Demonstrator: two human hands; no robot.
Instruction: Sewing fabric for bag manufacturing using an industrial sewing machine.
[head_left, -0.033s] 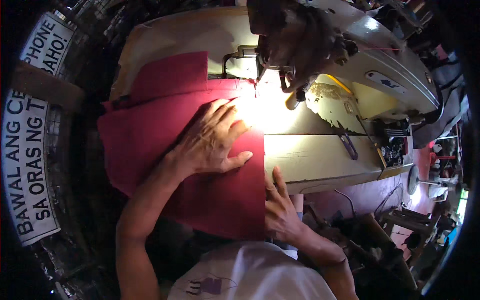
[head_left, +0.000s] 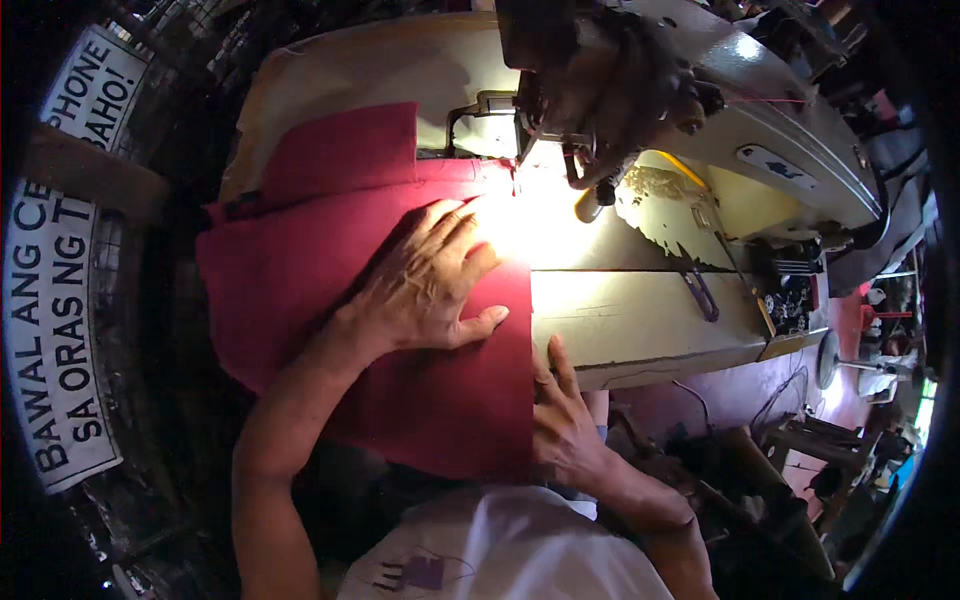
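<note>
Red cloth (head_left: 330,390) lies across the left of the sewing machine table (head_left: 640,320), with a smaller folded piece (head_left: 340,140) along its far part. Its upper right corner reaches the brightly lit needle area (head_left: 515,165) under the machine head (head_left: 590,70). My left hand (head_left: 420,285) lies on the cloth with fingers spread, its fingertips just short of the needle area. My right hand (head_left: 565,420) is at the cloth's right edge by the table's front, fingers stretched out; its thumb is hidden. Purple-handled thread snips (head_left: 700,295) rest on the table to the right.
A bobbin winder or small tray of metal parts (head_left: 785,300) sits at the table's right end. Beyond are a pedestal fan (head_left: 830,360), cables and cluttered wooden furniture (head_left: 790,470) on a pinkish floor. White signs with black lettering (head_left: 90,250) stand at the left.
</note>
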